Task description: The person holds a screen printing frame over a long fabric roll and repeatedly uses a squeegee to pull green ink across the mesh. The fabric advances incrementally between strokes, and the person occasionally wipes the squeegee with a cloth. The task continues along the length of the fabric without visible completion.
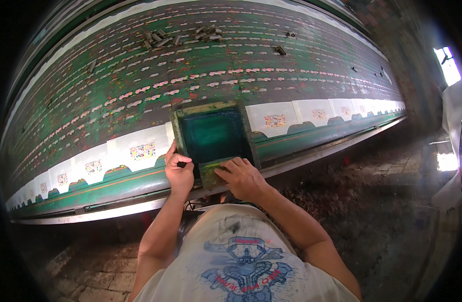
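A screen printing frame (176,132) with dark green mesh lies over the near edge of the long table, straight in front of me. My left hand (179,170) is closed at the frame's lower left corner, with its fingers along the side bar. My right hand (245,178) grips a flat, green-stained squeegee (211,173) at the near end of the frame, fingers on top of it. The squeegee's lower edge is hidden. White fabric pieces printed with small coloured dots lie on both sides, one left (149,143) and one right (272,115) of the frame.
The long green table (140,85) bears rows of small pale marks and paint spots. Several dark metal-looking pieces (163,39) lie at its far side, with a few more (280,50) further right. A metal rail (115,209) runs along the near edge. Brick floor (102,272) shows below.
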Demonstrator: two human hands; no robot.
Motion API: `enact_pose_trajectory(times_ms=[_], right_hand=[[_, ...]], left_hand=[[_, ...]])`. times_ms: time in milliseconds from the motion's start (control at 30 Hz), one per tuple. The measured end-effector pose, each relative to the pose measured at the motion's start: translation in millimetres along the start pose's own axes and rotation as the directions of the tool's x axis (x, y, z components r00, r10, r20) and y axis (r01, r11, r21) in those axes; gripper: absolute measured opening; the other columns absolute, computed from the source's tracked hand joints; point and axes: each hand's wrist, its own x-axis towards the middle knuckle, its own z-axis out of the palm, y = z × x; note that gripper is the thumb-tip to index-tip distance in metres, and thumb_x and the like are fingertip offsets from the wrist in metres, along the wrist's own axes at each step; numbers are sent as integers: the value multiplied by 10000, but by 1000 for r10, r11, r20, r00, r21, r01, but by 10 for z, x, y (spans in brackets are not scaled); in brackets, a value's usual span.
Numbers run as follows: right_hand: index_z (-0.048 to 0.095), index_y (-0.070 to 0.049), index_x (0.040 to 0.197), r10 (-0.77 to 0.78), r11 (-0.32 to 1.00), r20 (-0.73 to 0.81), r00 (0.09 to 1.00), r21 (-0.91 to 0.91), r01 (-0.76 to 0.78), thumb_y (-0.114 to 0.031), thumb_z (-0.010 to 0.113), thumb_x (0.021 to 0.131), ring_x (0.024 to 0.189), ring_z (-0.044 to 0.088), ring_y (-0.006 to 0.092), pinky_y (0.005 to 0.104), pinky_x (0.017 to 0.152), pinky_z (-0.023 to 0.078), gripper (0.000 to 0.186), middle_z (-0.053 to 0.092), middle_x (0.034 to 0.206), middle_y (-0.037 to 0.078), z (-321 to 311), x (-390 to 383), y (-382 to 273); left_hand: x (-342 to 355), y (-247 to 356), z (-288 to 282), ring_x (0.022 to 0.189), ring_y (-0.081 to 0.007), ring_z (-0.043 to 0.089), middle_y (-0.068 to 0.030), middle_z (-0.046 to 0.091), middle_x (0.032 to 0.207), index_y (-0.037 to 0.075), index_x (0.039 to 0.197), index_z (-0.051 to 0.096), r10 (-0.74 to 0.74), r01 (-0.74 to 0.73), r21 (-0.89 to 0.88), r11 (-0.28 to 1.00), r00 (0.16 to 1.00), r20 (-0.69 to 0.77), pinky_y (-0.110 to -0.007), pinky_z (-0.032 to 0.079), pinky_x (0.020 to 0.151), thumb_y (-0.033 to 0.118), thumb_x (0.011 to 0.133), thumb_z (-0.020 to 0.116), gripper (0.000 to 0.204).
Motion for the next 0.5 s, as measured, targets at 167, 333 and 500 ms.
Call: enact_pose_trajectory(times_ms=[167,333,500], right_hand=[[792,-87,1352,48,986,-64,997,161,-38,-171,898,889,1392,623,391,522,1135,523,482,705,1421,125,-108,-210,158],[785,-77,1352,252,956,-325,911,228,-183,-126,884,936,1467,594,451,538,1189,514,431,703,1476,162,-117,-648,638],[784,-69,1351,458,809,-290,840,528,-258,-78,837,979,1387,663,417,514,1178,528,377,743,1424,172,-374,-1131,1216]], left_hand=[[-9,-32,-49,1541,-389,569,-319,563,1694,96,861,699,27,-27,51,998,1000,0,-449,385,1278,-180,765,715,292],[-42,328,174,1600,-386,518,-318,542,1718,95,865,659,66,-64,94,994,998,-15,-489,319,1326,-201,771,695,313],[-161,455,931,1610,-394,506,-305,532,1731,101,864,656,113,-113,60,992,994,-9,-485,320,1331,-219,769,713,338]])
